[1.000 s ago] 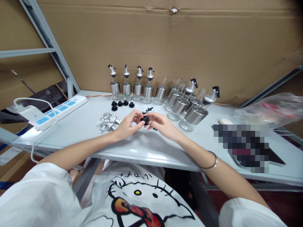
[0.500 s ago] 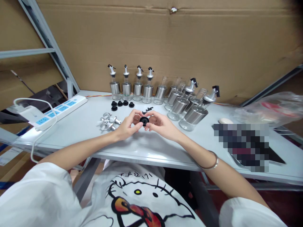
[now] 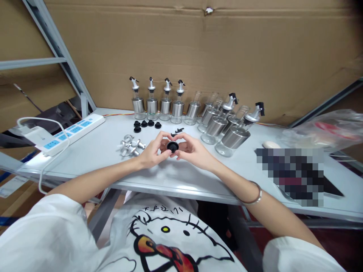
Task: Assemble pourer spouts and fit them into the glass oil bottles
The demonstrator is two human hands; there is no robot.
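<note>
Between my two hands, over the front middle of the table, is a round black bottle stopper (image 3: 172, 146), with a thin pale rim along its upper edge. My left hand (image 3: 154, 152) pinches its left side. The fingers of my right hand (image 3: 195, 152) close on the right side. Just beyond my fingertips lie small black lever pieces (image 3: 179, 130). Several black stoppers (image 3: 151, 123) sit behind my left hand. Silver pourer heads (image 3: 131, 146) lie in a loose heap to its left.
Along the back stand glass bottles with steel sleeves (image 3: 177, 109), some topped with pourers. Two capped bottles (image 3: 233, 136) are nearer on the right. A white power strip (image 3: 76, 130) runs along the left. A plastic bag (image 3: 326, 130) and a blurred-out flat item (image 3: 292, 175) are at right.
The stopper has tilted between my fingers, so its rim and the part below show more. Both hands stay in nearly the same place.
</note>
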